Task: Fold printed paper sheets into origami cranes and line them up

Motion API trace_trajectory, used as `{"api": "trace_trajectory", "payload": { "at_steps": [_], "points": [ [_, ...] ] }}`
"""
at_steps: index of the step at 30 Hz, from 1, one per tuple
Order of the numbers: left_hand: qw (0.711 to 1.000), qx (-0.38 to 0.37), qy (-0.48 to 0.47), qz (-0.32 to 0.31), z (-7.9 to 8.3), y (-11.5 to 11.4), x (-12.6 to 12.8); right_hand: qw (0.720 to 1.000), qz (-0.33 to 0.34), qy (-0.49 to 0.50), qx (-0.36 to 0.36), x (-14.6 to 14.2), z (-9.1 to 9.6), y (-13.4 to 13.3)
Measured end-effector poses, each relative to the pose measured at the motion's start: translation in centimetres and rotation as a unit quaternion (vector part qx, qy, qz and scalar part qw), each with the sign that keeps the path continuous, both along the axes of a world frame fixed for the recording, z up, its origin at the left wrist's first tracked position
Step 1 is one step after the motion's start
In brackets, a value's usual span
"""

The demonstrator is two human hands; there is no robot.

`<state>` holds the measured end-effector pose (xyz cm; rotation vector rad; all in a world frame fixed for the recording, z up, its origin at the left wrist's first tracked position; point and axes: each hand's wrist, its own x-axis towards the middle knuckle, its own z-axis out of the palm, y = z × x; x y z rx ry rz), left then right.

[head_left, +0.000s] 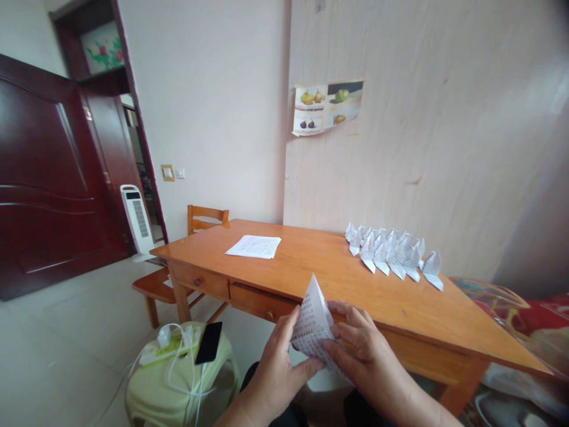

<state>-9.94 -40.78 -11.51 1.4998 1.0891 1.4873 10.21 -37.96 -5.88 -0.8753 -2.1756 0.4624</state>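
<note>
In the head view, the left hand [281, 347] and right hand [363, 341] gripped a folded paper [312, 319] in their fingers near six o'clock, while on the table [306, 252] paper figures [393, 255] stood toward two o'clock from it, a paper stack [253, 246] toward eleven.

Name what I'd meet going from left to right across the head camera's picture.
Door, white upright appliance, wall switch, phone, stack of printed sheets, folded sheet being held, group of folded papers.
</note>
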Motion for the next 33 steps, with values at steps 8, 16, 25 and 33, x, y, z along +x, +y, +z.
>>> {"api": "trace_trajectory", "payload": {
  "at_steps": [8, 16, 25, 33],
  "points": [
    [1.0, -0.005, -0.004, -0.005, 0.0, 0.2, -0.1, 0.99, -0.064, -0.086, 0.086, -0.3, 0.7, -0.5],
    [1.0, 0.002, 0.029, 0.0, -0.2, 0.3, -0.3, 0.983, -0.077, -0.147, 0.072, -0.4, 1.8, -1.4],
    [0.995, 0.014, 0.1, -0.007, -0.2, -0.2, -0.7, 0.994, -0.047, -0.096, 0.001, 0.6, 0.7, -0.3],
    [0.987, 0.052, 0.154, -0.004, -0.1, -0.1, -0.7, 0.987, -0.048, -0.116, -0.101, 1.4, -0.3, 0.4]
  ]
}}
